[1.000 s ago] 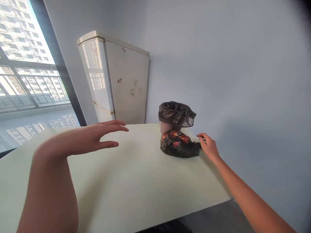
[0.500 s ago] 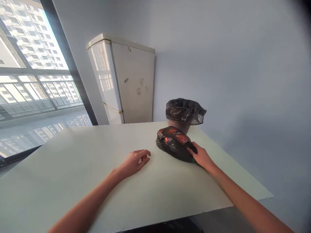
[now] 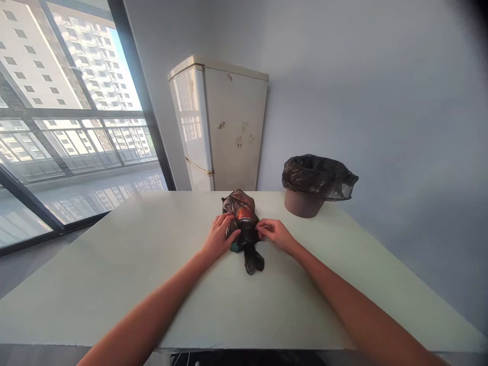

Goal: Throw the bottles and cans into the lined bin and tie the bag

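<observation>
A black plastic bag (image 3: pixel 244 208) lies on the pale table, with red-orange items showing through its thin film. What they are I cannot make out. The bag's narrow twisted end with two loose flaps points towards me. My left hand (image 3: pixel 220 235) is on the bag's left side, fingers over the top and thumb lower down, gripping it. On the right side, my right hand (image 3: pixel 275 233) pinches the film between thumb and curled fingers.
A brown bin (image 3: pixel 304 204) lined with a dark bag stands at the table's back right, by the wall. Behind the pale table (image 3: pixel 152 239) is a white fridge (image 3: pixel 232 127) with worn patches. A large window (image 3: pixel 76 127) fills the left.
The bag has moved left, away from the bin, and turned so its narrow end faces me. My left hand has come onto it; my right hand now pinches its right side. The view has shifted.
</observation>
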Demonstrator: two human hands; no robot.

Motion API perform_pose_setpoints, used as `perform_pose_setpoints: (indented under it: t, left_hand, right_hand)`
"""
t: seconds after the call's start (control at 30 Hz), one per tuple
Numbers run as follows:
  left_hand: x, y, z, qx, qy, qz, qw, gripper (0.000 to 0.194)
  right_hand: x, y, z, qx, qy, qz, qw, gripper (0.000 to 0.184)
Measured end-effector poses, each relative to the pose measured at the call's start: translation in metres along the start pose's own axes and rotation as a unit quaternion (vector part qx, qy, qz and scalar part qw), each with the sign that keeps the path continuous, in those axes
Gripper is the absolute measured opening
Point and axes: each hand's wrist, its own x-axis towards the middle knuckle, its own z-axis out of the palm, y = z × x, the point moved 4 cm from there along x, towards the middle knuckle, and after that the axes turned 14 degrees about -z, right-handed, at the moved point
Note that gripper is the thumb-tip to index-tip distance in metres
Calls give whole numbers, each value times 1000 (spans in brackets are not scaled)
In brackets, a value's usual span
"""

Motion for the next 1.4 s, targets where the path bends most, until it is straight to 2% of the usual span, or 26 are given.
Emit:
perform_pose_setpoints:
  t: [0.07,0.1,0.17,0.23,0.3,0.37,0.43,0.47,0.57,0.7,0.83,0.9,1.0,1.13,1.23,1.3,1.4]
  left_hand:
    - [0,0,-6,4,58,-32,998,23]
    - [-1,1,-8,5,69,-44,997,18]
    - [-3,6,-8,12,36,-38,999,18]
    - [-5,12,-3,29,-37,-2,999,21]
    - [-8,16,3,49,-85,24,995,20]
    - [-10,16,9,64,-99,25,993,20]
    - [-11,13,12,64,-101,17,993,16]
    - [-11,11,13,51,-97,10,994,19]
    - [-9,5,7,-28,-74,-20,997,21]
    - [-4,0,0,-122,-58,-62,989,14]
    - [-3,-3,0,-188,-64,-91,976,17]
    - [-4,-4,0,-205,-56,-97,972,21]
    - [-3,-6,-5,-216,-28,-122,968,25]
    - [-1,-10,-12,-206,17,-148,967,24]
    - [0,-12,-16,-182,48,-139,972,20]
    - [-1,-13,-15,-163,51,-130,977,18]
    - [-2,-6,-11,-139,36,-79,987,13]
  right_hand:
    - [-6,10,-2,-25,36,-4,999,38]
    - [-10,14,-2,-34,44,-5,998,37]
    - [-16,17,-3,-45,32,-9,998,33]
    - [-19,16,-1,-59,-2,-31,998,30]
    - [-20,13,1,-84,-35,-69,993,32]
    - [-20,11,3,-113,-51,-105,987,31]
    - [-20,12,5,-140,-55,-129,980,14]
    - [-20,12,6,-150,-56,-139,977,8]
    - [-21,16,7,-164,-56,-144,974,6]
    - [-23,25,10,-183,-69,-109,975,28]
    - [-22,25,17,-194,-110,-156,962,11]
    - [-21,22,14,-176,-85,-166,967,13]
    - [-19,12,2,-119,-10,-170,978,8]
    - [-18,7,-15,-31,104,-111,988,11]
    - [-19,7,-19,-5,136,-69,988,14]
    - [-20,6,-20,14,152,-70,986,11]
    - [-21,6,-19,65,148,-87,983,23]
